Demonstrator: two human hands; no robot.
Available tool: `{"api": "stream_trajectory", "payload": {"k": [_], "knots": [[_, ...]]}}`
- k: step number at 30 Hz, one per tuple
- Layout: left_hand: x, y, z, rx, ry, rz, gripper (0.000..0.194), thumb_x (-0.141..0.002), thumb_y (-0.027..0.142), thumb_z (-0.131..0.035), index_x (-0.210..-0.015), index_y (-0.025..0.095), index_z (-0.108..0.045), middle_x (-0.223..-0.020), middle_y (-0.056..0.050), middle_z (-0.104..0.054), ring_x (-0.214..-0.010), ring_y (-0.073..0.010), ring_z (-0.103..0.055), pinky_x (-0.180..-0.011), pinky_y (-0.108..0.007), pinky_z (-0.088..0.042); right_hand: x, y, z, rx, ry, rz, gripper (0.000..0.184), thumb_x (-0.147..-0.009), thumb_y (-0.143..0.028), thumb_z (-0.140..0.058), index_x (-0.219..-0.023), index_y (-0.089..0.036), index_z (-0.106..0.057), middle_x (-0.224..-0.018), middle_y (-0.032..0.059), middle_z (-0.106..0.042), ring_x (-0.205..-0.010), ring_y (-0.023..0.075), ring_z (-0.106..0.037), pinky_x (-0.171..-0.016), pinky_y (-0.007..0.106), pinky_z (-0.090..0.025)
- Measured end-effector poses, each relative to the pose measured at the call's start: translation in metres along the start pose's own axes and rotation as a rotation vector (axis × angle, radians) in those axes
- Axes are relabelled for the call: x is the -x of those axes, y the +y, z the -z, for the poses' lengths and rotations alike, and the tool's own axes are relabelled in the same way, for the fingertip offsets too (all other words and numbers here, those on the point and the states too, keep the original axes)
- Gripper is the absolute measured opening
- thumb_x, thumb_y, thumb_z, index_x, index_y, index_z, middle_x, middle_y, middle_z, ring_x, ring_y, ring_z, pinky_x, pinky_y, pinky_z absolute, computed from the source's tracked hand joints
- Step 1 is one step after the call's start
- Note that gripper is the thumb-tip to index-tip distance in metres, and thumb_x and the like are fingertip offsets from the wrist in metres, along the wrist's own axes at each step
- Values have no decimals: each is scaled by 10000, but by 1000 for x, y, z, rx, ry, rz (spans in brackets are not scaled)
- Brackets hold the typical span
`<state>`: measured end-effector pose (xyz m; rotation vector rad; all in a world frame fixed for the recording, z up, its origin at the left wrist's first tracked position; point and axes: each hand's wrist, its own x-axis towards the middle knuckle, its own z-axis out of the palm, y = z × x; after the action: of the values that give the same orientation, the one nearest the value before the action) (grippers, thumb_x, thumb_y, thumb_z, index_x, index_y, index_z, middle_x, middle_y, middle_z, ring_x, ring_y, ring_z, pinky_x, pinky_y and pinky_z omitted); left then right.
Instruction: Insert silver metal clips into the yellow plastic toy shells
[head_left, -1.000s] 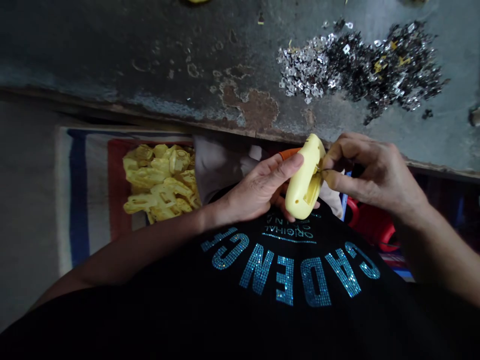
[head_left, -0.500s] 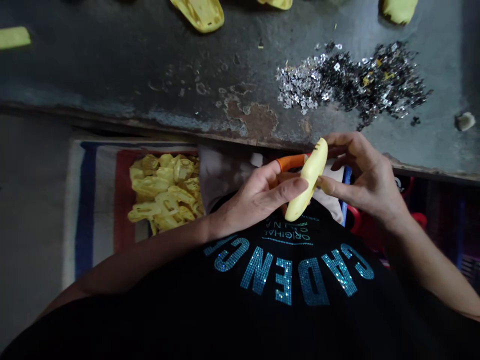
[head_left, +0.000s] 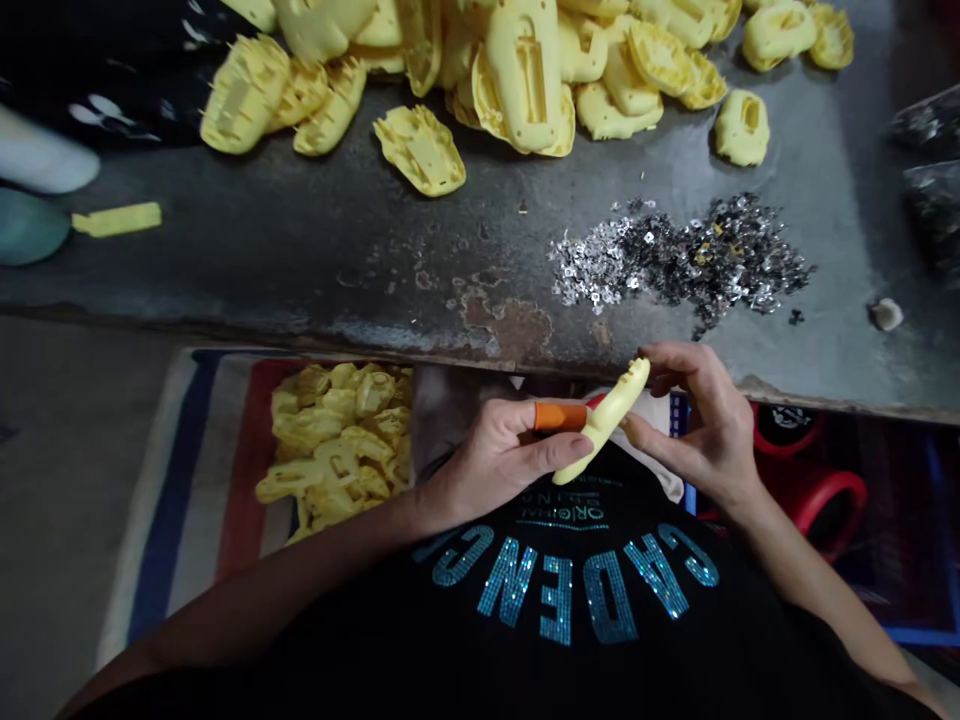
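In front of my body I hold a curved yellow plastic shell [head_left: 609,415], seen nearly edge-on and tilted. My left hand [head_left: 510,450] pinches its lower part between thumb and fingers, and an orange finger cover [head_left: 561,416] sits on one finger. On the shell's other side is my right hand [head_left: 701,420], its thumb and fingertips close against the inner face. Whether the right fingers pinch a small part there is hidden by the shell. Beyond the hands, a pile of small shiny metal clips [head_left: 675,255] lies on the dark worktable [head_left: 337,270].
A heap of yellow shells [head_left: 517,70] covers the table's far side. More yellow shells [head_left: 337,440] lie in a striped sack [head_left: 202,480] below the table at left. A yellow strip [head_left: 120,219] and a small whitish lump [head_left: 886,314] rest on the table. Red round objects [head_left: 817,500] stand below right.
The view has tipped up, showing more of the far table and its shell heap. The shell has turned more edge-on in my hands, its top leaning further right.
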<state>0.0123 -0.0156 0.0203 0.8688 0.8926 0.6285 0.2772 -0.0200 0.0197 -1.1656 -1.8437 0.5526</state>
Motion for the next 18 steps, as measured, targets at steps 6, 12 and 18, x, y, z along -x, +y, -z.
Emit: {"api": "stream_trajectory", "payload": {"k": [6, 12, 18], "knots": [[-9, 6, 22, 354, -205, 67, 755, -825, 400, -1078, -1473, 287, -707, -1269, -128, -906, -1094, -325, -908, -846, -370, -728, -31, 11, 2, -67, -229, -44, 514, -1040, -451, -891, -1510, -329, -722, -1297, 78, -844, -1053, 280, -815, -857, 452, -708], [-2, 19, 41, 326, 71, -103, 766, -910, 515, -976, -1611, 377, -700, -1524, -89, -841, -1467, -385, -783, -1008, -403, -730, -61, 60, 11, 608, -26, -33, 159, -1115, -299, -741, -1209, -358, -855, -1179, 72, -833, -1110, 330, -704, -1010, 554, -515], [-4, 26, 39, 287, 125, -144, 674, -911, 574, -974, -1528, 378, -785, -1563, -81, -819, -1550, -423, -719, -1075, -464, -715, -55, 61, 18, 667, -65, 33, 73, -1127, -337, -762, -1116, -360, -830, -1118, 41, -838, -1069, 319, -678, -944, 518, -450]]}}
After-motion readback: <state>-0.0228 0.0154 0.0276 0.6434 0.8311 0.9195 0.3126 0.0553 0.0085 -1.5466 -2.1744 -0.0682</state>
